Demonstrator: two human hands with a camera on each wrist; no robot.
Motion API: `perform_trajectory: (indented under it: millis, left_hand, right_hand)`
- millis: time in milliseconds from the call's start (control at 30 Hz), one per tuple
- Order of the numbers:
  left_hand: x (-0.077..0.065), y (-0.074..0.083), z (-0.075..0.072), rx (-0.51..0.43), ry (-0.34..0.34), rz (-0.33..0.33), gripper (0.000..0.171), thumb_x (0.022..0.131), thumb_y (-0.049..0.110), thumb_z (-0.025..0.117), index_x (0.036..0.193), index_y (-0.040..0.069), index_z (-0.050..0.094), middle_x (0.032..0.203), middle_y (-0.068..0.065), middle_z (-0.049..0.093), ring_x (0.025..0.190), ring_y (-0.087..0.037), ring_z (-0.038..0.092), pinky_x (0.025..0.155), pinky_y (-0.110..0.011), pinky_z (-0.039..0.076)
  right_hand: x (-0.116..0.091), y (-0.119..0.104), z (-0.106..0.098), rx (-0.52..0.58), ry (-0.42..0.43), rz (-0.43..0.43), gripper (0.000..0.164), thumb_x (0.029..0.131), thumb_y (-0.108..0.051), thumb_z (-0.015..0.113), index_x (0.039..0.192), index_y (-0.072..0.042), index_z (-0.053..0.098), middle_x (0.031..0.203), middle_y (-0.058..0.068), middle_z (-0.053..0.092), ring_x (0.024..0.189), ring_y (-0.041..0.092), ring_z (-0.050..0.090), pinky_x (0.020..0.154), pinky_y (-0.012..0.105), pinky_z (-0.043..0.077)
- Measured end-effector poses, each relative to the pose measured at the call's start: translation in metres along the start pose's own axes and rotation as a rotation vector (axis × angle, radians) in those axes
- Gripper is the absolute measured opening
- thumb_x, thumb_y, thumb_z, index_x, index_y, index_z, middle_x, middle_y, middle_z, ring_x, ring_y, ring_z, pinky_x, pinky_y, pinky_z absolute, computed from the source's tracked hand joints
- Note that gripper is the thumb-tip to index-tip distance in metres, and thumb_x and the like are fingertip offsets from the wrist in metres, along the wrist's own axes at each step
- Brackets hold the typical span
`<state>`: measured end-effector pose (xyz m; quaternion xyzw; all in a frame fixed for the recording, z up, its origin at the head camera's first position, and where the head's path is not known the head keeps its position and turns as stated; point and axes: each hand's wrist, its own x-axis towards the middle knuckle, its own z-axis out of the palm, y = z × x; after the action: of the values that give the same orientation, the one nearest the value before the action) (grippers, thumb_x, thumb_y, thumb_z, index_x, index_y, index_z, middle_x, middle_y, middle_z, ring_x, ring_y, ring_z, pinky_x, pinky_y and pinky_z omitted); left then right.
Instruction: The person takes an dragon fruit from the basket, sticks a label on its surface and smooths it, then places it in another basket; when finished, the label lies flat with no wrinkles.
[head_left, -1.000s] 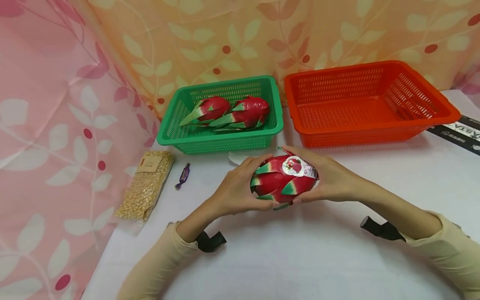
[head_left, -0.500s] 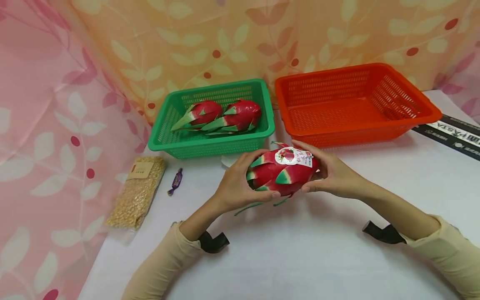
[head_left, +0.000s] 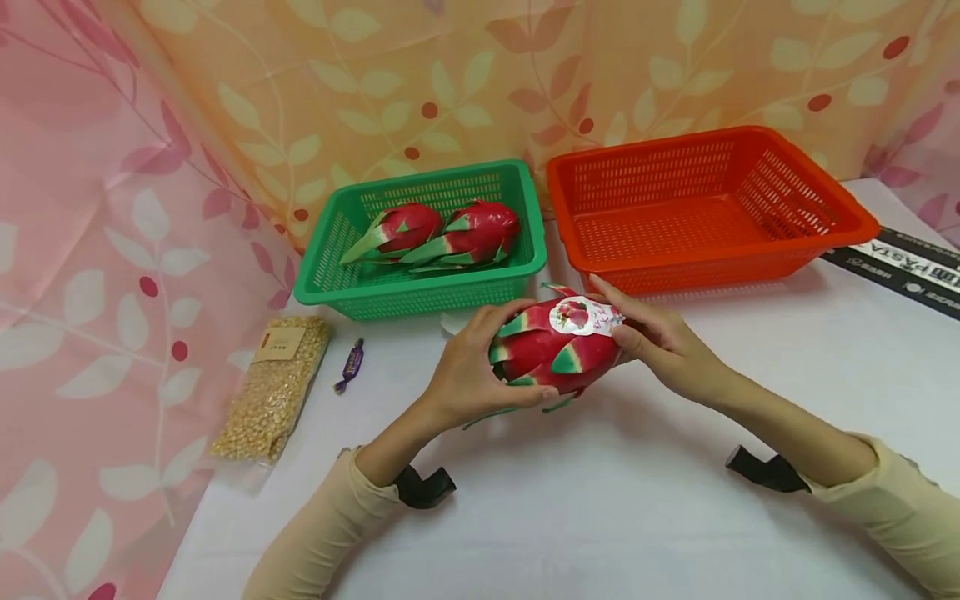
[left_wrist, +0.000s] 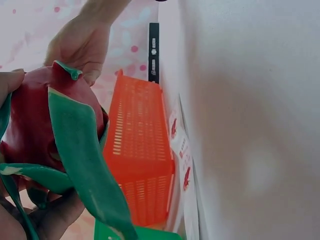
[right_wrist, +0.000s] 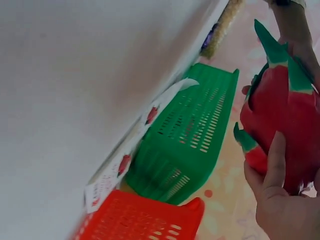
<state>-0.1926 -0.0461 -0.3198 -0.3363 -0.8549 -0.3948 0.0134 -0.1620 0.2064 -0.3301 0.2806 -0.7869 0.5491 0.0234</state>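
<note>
A red dragon fruit [head_left: 532,354] with green scales lies between both hands in the head view. A white label [head_left: 583,317] with a dragon fruit picture is on its top. My left hand [head_left: 468,367] grips the fruit's left end, thumb along the near side. At the other end is my right hand [head_left: 671,346], its thumb on the label's right tip and its fingers along the fruit's far side. In the right wrist view, two of these fingers [right_wrist: 275,162] lie against the red skin. Long green scales [left_wrist: 82,145] hang toward the left wrist camera.
Behind the hands stand a green basket [head_left: 416,296] with two dragon fruits [head_left: 480,229] and a red basket [head_left: 697,271]. A strip of printed labels [right_wrist: 152,115] lies before them. At left are a grain bag [head_left: 273,400] and a purple candy [head_left: 350,365]; at right, a black-and-white box [head_left: 900,267].
My right thumb has moved from the fruit's near side up onto the label's tip. My left hand keeps its grip. The whole head view has shifted slightly, moving the baskets left in frame.
</note>
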Motion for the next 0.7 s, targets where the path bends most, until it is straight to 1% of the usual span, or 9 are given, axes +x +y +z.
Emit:
perform_trajectory:
  millis: [100,167,233,300,400,467,533,600,700]
  left_hand:
    - [0.000,-0.003,-0.001,0.001,0.006,-0.009,0.084,0.064,0.039,0.081,0.135,0.025,0.039,0.120,0.001,0.050,0.113,-0.013,0.047,0.075,-0.027,0.054]
    - [0.002,-0.005,-0.003,-0.011,0.012,-0.020,0.084,0.064,0.038,0.080,0.136,0.025,0.039,0.120,0.000,0.050,0.113,-0.014,0.047,0.075,-0.028,0.054]
    - [0.003,-0.007,-0.006,-0.025,0.022,-0.028,0.083,0.065,0.037,0.080,0.136,0.025,0.039,0.119,0.000,0.050,0.113,-0.015,0.047,0.075,-0.029,0.054]
    - [0.006,-0.008,-0.010,-0.040,0.027,-0.032,0.083,0.065,0.037,0.080,0.136,0.025,0.039,0.120,-0.001,0.049,0.114,-0.016,0.047,0.075,-0.030,0.054]
    - [0.010,-0.008,-0.014,-0.038,0.031,-0.027,0.084,0.065,0.036,0.080,0.137,0.024,0.039,0.123,-0.001,0.048,0.116,-0.016,0.045,0.076,-0.031,0.054]
    - [0.015,-0.007,-0.017,-0.029,0.034,-0.021,0.084,0.065,0.036,0.081,0.137,0.024,0.038,0.126,-0.001,0.047,0.117,-0.015,0.044,0.077,-0.031,0.054]
    - [0.023,-0.005,-0.021,-0.013,0.042,-0.011,0.084,0.065,0.036,0.081,0.137,0.024,0.038,0.128,-0.001,0.046,0.118,-0.014,0.043,0.078,-0.032,0.054]
    - [0.034,-0.001,-0.025,0.010,0.050,0.005,0.084,0.065,0.037,0.080,0.137,0.023,0.038,0.130,-0.002,0.045,0.119,-0.015,0.042,0.079,-0.032,0.053]
    - [0.056,0.005,-0.031,0.037,0.059,0.020,0.084,0.066,0.039,0.079,0.137,0.022,0.038,0.132,-0.003,0.044,0.119,-0.016,0.042,0.080,-0.032,0.053]
  right_hand:
    - [-0.002,0.009,-0.008,0.064,-0.051,0.055,0.049,0.097,-0.007,0.039,0.145,-0.008,0.026,0.143,0.005,0.040,0.108,0.008,0.057,0.078,0.028,0.054]
    - [-0.002,0.017,-0.017,0.102,-0.049,0.125,0.045,0.099,-0.012,0.037,0.142,-0.002,0.030,0.136,0.002,0.047,0.105,0.007,0.059,0.080,0.027,0.053]
    - [-0.001,0.025,-0.028,0.190,-0.014,0.227,0.045,0.099,-0.019,0.037,0.139,0.002,0.033,0.127,-0.002,0.056,0.103,0.009,0.062,0.082,0.026,0.052]
    - [0.001,0.033,-0.040,0.302,0.046,0.337,0.048,0.099,-0.025,0.039,0.137,0.003,0.034,0.115,-0.006,0.063,0.099,0.011,0.064,0.081,0.024,0.052]
    - [0.002,0.044,-0.056,0.532,0.151,0.442,0.048,0.098,-0.029,0.042,0.131,0.006,0.037,0.103,0.000,0.069,0.096,0.015,0.067,0.080,0.024,0.052]
    - [0.000,0.050,-0.065,0.647,0.236,0.471,0.037,0.097,-0.028,0.044,0.116,0.003,0.043,0.100,0.002,0.071,0.093,0.015,0.068,0.078,0.024,0.053]
    - [-0.002,0.055,-0.072,0.751,0.326,0.465,0.025,0.095,-0.027,0.048,0.100,-0.003,0.046,0.097,0.006,0.071,0.090,0.018,0.069,0.075,0.023,0.053]
    - [-0.003,0.056,-0.077,0.793,0.421,0.458,0.023,0.092,-0.028,0.053,0.090,-0.005,0.048,0.093,0.006,0.072,0.086,0.018,0.069,0.072,0.022,0.053]
    - [-0.002,0.056,-0.082,0.826,0.510,0.430,0.021,0.089,-0.025,0.057,0.091,-0.005,0.059,0.088,0.007,0.072,0.083,0.018,0.070,0.070,0.021,0.053]
